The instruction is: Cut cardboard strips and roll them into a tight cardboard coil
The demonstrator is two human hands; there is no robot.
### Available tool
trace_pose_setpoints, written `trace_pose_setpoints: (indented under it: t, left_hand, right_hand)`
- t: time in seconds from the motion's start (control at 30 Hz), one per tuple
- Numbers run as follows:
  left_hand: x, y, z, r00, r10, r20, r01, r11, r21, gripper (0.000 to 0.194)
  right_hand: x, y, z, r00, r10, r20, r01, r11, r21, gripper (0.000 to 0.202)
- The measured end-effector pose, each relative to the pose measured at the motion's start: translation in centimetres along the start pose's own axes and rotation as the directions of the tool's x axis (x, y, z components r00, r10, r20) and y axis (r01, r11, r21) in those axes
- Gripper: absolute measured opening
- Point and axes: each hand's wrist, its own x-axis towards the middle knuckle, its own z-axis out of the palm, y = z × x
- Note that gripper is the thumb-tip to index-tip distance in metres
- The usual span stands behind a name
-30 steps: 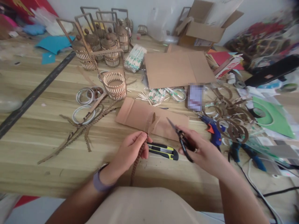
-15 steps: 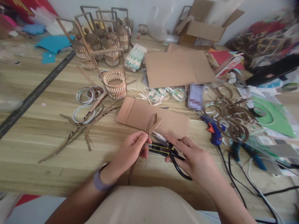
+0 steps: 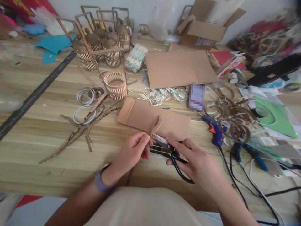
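Note:
My left hand (image 3: 138,146) pinches a narrow brown cardboard strip (image 3: 154,123) between thumb and fingers; the strip loops up above the fingertips and its tail hangs below. In my right hand (image 3: 194,157) is a pair of black-handled scissors (image 3: 180,169), with fingers in the handles. The blades point left and meet the strip close to my left fingertips. Beneath the scissors lies a black and yellow utility knife (image 3: 161,150), partly covered. Just beyond both hands, a flat cardboard piece (image 3: 171,121) rests on the wooden table (image 3: 94,169).
An open stick-and-cardboard basket (image 3: 115,86) with a tall handle stands beyond my left hand, with several lidded ones behind. Loose corrugated strips (image 3: 70,142) and tape rolls (image 3: 84,114) lie left. A blue glue gun (image 3: 216,135), pliers (image 3: 252,155) and cables are on the right.
The scissor blades look more closed at the strip, and the strip's loop has tilted and narrowed slightly. Both hands stay almost where they were.

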Motion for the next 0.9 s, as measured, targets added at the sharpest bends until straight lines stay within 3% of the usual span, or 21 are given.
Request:
trace_pose_setpoints:
  t: [0.23,0.4,0.57,0.73,0.9]
  left_hand:
    - [-0.08,-0.04,0.09,0.999,0.043,0.021,-0.044,0.997,0.067,0.036]
    - [-0.3,0.03,-0.01,0.996,0.083,0.046,-0.09,0.975,0.201,0.034]
    - [-0.51,-0.09,-0.24,0.978,0.186,0.096,-0.207,0.927,0.314,0.034]
    - [-0.68,0.24,-0.36,0.954,0.261,0.15,-0.3,0.872,0.387,0.036]
    - [-0.72,0.45,-0.26,0.952,0.259,0.163,-0.305,0.844,0.442,0.037]
  right_hand:
    - [-0.16,0.04,-0.15,0.999,-0.026,-0.02,0.025,0.998,-0.058,0.04]
    - [-0.2,-0.19,-0.2,1.0,0.008,0.022,-0.007,1.0,-0.006,0.041]
    - [-0.02,-0.33,-0.21,0.993,0.063,0.103,-0.084,0.974,0.211,0.038]
    - [0.32,-0.19,-0.38,0.983,0.054,0.176,-0.139,0.845,0.516,0.033]
    - [0.45,-0.12,-0.6,0.978,0.067,0.199,-0.166,0.825,0.54,0.032]
